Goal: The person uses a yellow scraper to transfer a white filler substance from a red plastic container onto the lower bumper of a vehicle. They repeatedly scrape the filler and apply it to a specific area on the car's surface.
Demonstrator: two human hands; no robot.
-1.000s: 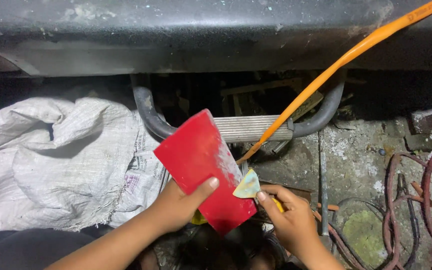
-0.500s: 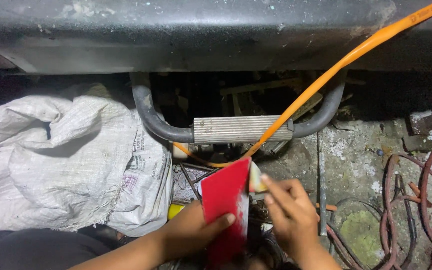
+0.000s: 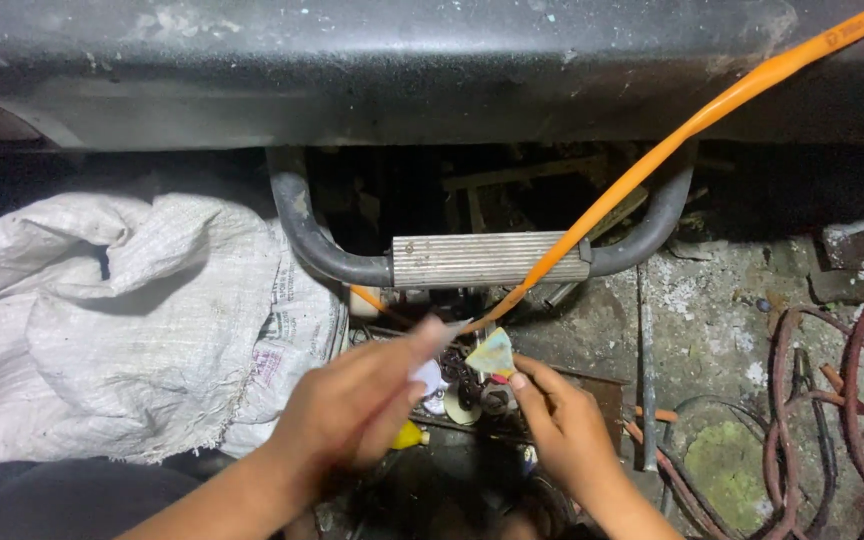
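Lower centre of frame: left hand (image 3: 352, 405), motion-blurred, fingers curled near a small white scrap (image 3: 425, 376); whether it grips it I cannot tell. Right hand (image 3: 562, 425) pinches a pale yellow-green triangular chip (image 3: 491, 352) between thumb and fingertips. Just beyond, dark round washers and small parts (image 3: 472, 395) on the floor. Farther up: ribbed metal footrest bar (image 3: 487, 259), orange hose (image 3: 652, 160), white woven sack (image 3: 112, 320) left. Judgement: steady pinch, slower left hand.
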